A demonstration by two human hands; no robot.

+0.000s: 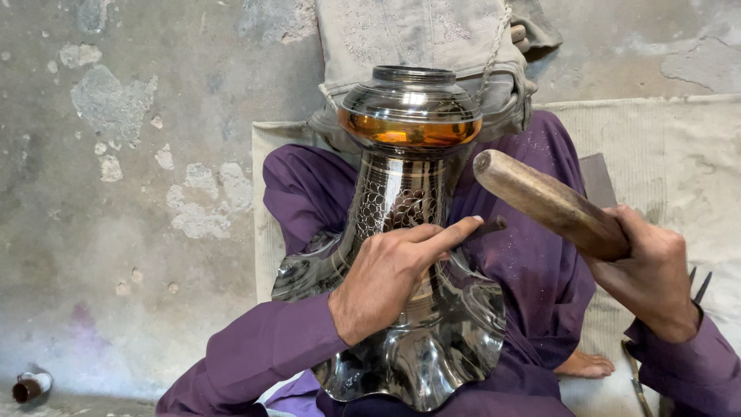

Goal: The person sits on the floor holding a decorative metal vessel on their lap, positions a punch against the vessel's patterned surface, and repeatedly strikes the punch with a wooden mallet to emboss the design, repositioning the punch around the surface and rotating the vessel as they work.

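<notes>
Left hand (pixel 394 270) chiselling vase (pixel 409 232), right hand (pixel 648 266) gripping mallet (pixel 540 201)

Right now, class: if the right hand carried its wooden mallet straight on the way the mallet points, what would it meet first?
Probably the shiny metal vase: the wooden mallet in the right hand points up-left at the vase's neck, just above the left hand and its small chisel. Depth is unclear.

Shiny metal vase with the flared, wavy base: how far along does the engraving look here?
Done: the shiny metal vase already carries a dense leaf-like pattern on its neck. In hand: the left hand presses a small dark chisel against the neck, while the right hand holds a thick wooden mallet raised beside it. Left: the flared base and the rounded top look smooth and unpatterned.
</notes>
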